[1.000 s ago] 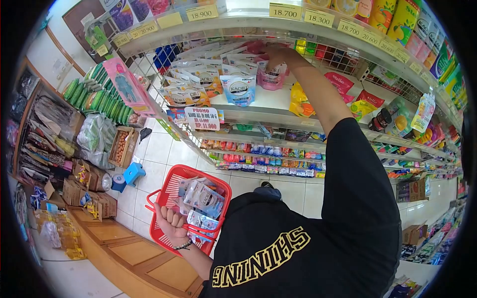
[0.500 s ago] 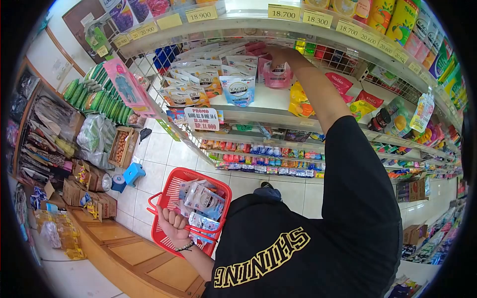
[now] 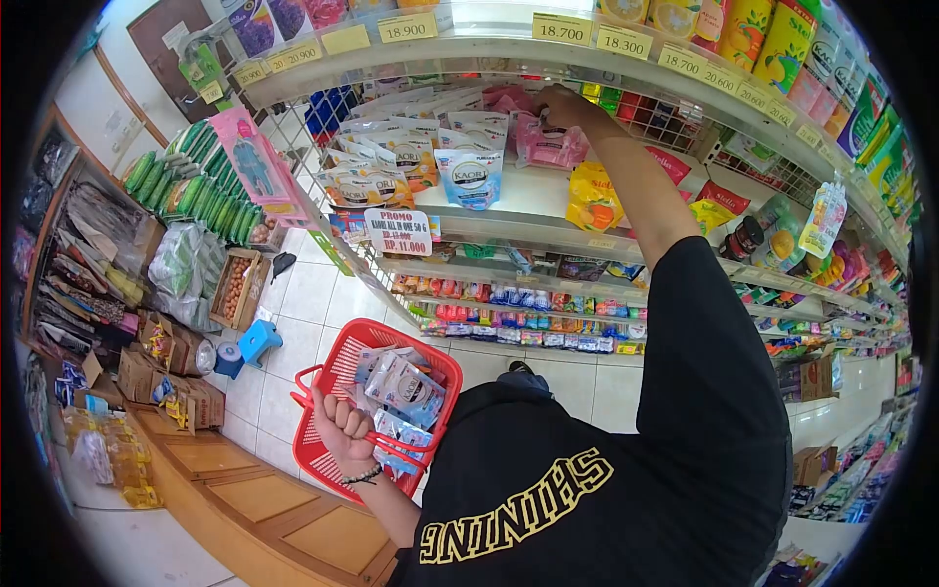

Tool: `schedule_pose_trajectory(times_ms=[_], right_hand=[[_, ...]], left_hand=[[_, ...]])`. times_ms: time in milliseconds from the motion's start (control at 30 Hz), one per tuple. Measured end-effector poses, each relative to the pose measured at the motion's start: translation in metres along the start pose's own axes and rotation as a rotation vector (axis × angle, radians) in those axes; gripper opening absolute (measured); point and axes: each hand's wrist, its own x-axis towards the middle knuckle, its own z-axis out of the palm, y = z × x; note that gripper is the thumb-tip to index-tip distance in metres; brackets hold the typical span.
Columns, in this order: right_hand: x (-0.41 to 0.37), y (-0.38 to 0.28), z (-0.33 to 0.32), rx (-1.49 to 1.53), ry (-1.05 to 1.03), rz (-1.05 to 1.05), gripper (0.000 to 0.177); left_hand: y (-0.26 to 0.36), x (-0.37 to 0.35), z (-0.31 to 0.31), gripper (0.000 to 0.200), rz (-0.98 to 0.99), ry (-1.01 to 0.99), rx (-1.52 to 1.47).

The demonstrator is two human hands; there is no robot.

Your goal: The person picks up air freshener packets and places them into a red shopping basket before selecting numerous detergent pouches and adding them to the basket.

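Observation:
My left hand (image 3: 342,433) is closed round the handle of a red plastic shopping basket (image 3: 311,445) at my left side. Inside the basket lie several blue-and-white Kaori pouches (image 3: 409,389). Deep on the shelf, my right hand (image 3: 565,108) is closed at the top of a pink pouch (image 3: 550,145), which tilts back; its fingertips are partly hidden. Left of it stand a blue-and-white Kaori pouch (image 3: 469,179) and rows of orange-and-white Kaori pouches (image 3: 411,155). A yellow pouch (image 3: 594,196) with an orange fruit picture is below my right forearm.
The upper shelf's edge (image 3: 489,51) with price tags runs just above my right hand. A promo card (image 3: 398,232) hangs at the shelf front. On the left are a blue stool (image 3: 259,340), an egg crate (image 3: 238,289), cardboard boxes (image 3: 201,403) and a wooden cabinet (image 3: 259,479).
The pink pouch has gone from facing front to tilted and turned on the shelf, with my right hand at its top. My left hand still grips the basket, which has barely shifted.

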Motion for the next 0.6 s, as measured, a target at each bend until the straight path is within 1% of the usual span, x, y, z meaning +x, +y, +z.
schedule_pose_trajectory(times_ms=[33, 167, 267, 333, 467, 567, 600], right_hand=[[-0.001, 0.001, -0.001, 0.014, 0.038, -0.006, 0.039], [0.001, 0.01, 0.004, -0.01, 0.06, -0.003, 0.038], [-0.002, 0.01, 0.002, -0.05, 0.111, -0.05, 0.037], [-0.006, 0.005, -0.004, -0.045, 0.098, -0.062, 0.039], [-0.007, 0.006, -0.012, -0.048, 0.059, -0.035, 0.04], [-0.005, 0.014, -0.016, 0.02, 0.022, -0.007, 0.042], [-0.005, 0.011, -0.022, -0.016, 0.061, 0.029, 0.049]], left_hand=[[-0.001, 0.003, 0.002, 0.057, 0.001, 0.014, 0.009], [-0.001, 0.011, 0.004, 0.057, -0.027, -0.006, 0.014], [-0.004, 0.016, 0.01, 0.057, -0.052, -0.017, 0.007], [-0.007, 0.021, 0.015, 0.057, -0.058, 0.013, -0.003], [-0.013, 0.029, 0.024, 0.058, -0.079, -0.008, 0.004], [-0.018, 0.035, 0.03, 0.058, -0.092, 0.001, -0.005], [-0.021, 0.037, 0.032, 0.058, -0.101, 0.002, -0.015]])
